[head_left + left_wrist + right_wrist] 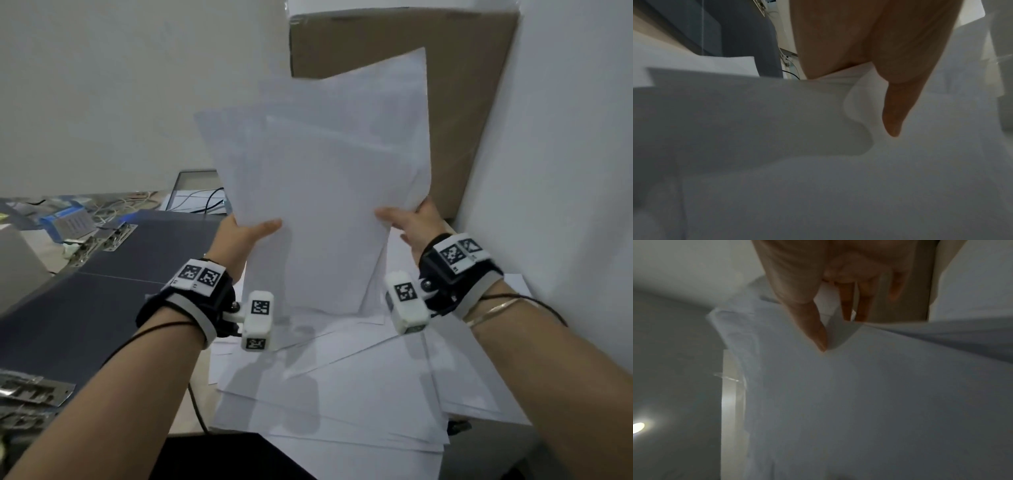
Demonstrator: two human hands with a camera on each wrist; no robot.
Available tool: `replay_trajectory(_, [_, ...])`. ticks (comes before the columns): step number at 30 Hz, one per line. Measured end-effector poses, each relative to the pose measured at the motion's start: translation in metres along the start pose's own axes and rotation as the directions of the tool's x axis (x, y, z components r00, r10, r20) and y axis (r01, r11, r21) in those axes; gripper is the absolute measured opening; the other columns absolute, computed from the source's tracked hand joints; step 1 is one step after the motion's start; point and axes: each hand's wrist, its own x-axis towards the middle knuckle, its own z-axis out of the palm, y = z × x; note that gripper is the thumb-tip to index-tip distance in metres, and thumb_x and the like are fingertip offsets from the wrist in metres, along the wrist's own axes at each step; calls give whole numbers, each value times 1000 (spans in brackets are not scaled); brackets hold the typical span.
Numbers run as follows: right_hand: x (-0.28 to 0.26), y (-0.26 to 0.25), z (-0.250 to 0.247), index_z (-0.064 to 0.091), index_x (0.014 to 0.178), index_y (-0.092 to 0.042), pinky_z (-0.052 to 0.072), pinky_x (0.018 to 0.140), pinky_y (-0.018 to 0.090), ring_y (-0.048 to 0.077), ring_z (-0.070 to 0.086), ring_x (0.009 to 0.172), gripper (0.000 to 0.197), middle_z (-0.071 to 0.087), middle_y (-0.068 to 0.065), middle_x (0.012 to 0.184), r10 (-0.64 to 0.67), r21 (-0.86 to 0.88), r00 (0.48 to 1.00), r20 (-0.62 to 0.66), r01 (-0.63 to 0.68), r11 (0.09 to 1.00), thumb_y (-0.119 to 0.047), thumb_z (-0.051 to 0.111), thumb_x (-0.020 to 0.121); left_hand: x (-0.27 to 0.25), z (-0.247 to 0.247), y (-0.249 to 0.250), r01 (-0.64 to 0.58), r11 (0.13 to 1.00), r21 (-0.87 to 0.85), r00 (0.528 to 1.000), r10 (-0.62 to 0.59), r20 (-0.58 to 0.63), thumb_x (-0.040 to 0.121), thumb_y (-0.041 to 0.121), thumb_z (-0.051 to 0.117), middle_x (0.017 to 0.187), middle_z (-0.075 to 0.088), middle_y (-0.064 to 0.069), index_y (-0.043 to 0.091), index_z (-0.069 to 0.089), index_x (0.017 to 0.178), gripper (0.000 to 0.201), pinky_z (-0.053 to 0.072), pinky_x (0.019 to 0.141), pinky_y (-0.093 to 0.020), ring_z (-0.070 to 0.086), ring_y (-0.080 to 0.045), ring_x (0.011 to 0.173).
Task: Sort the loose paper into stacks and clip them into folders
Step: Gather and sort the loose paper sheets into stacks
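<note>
An uneven bundle of white paper sheets (329, 178) stands upright in the air, its lower edge just above the loose paper pile (342, 383) on the table. My left hand (251, 231) grips the bundle's left edge, thumb across the front. My right hand (406, 219) grips the right edge, thumb in front and fingers behind. In the left wrist view the thumb (894, 113) presses the sheets (818, 162). The right wrist view has my thumb (813, 324) on the paper (859, 402), fingers behind it. Dark grey folders (113, 274) lie to the left.
Metal folder clips (30, 394) lie at the near left, and more clips (102, 240) sit at the folders' far edge. Cables and a blue box (65, 219) clutter the back left. A cardboard sheet (462, 102) leans against the white wall behind the paper.
</note>
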Motion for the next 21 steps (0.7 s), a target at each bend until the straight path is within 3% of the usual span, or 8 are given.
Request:
replay_trajectory(3, [9, -1, -18, 40, 130, -18, 40, 63, 16, 13, 60, 99, 69, 59, -5, 115, 17, -149, 998, 61, -8, 989, -10, 77, 73, -4, -2, -14, 87, 995, 44, 994, -90, 60, 75, 1, 75, 114, 68, -18, -2, 62, 118, 45, 56, 85, -40, 68, -30, 96])
replay_trajectory(5, [9, 6, -22, 54, 122, -12, 48, 73, 19, 16, 64, 98, 50, 64, -1, 109, 12, -244, 997, 81, 8, 970, -14, 75, 77, -5, 0, -23, 102, 992, 78, 993, -106, 46, 74, 1, 76, 113, 69, -18, -1, 63, 116, 44, 55, 87, -40, 67, -30, 96])
replay_trajectory(8, [6, 19, -26, 63, 102, -10, 49, 60, 13, 14, 69, 78, 19, 66, 7, 107, -10, -252, 1000, 27, 16, 968, -23, 65, 88, -4, -1, -33, 128, 984, 128, 992, -125, -27, 78, 5, 75, 110, 70, -17, 0, 64, 113, 38, 54, 87, -41, 67, -31, 96])
replay_trajectory(10, [6, 29, -30, 60, 90, -12, 51, 66, 23, 10, 69, 64, 10, 67, 9, 104, -18, -273, 1000, 8, 20, 962, -22, 61, 91, -3, -3, -38, 150, 978, 144, 989, -146, -32, 78, 7, 75, 109, 70, -17, 1, 65, 111, 35, 54, 89, -43, 67, -32, 97])
replay_trajectory(12, [7, 35, -33, 62, 95, -4, 52, 66, 27, 10, 69, 62, 14, 69, 15, 106, -57, -344, 998, 8, 56, 937, -17, 60, 90, -1, -6, -44, 188, 969, 160, 982, -187, -20, 79, 8, 75, 110, 70, -17, 1, 65, 112, 35, 53, 92, -46, 67, -33, 100])
replay_trajectory(14, [8, 37, -34, 59, 100, 11, 51, 58, 22, 9, 69, 59, 27, 69, 17, 105, -87, -373, 996, -3, 80, 924, -14, 59, 90, 1, -8, -52, 230, 959, 167, 973, -230, -19, 77, 14, 77, 111, 69, -16, 2, 65, 113, 39, 51, 94, -49, 66, -34, 102])
replay_trajectory(16, [7, 35, -32, 57, 101, 15, 50, 52, 19, 5, 69, 55, 28, 68, 14, 98, -109, -372, 994, -23, 93, 923, -12, 58, 91, 6, -11, -62, 268, 945, 188, 963, -265, -39, 72, 22, 82, 110, 70, -16, 4, 65, 112, 47, 51, 95, -50, 67, -34, 101])
replay_trajectory(21, [3, 8, -34, 63, 81, -11, 52, 50, 18, 5, 68, 52, 12, 68, 2, 84, -196, -341, 966, -171, 129, 931, -8, 54, 89, 23, -27, -75, 322, 905, 278, 947, -301, -114, 64, 30, 81, 116, 67, -16, 2, 62, 119, 64, 49, 98, -49, 65, -34, 106])
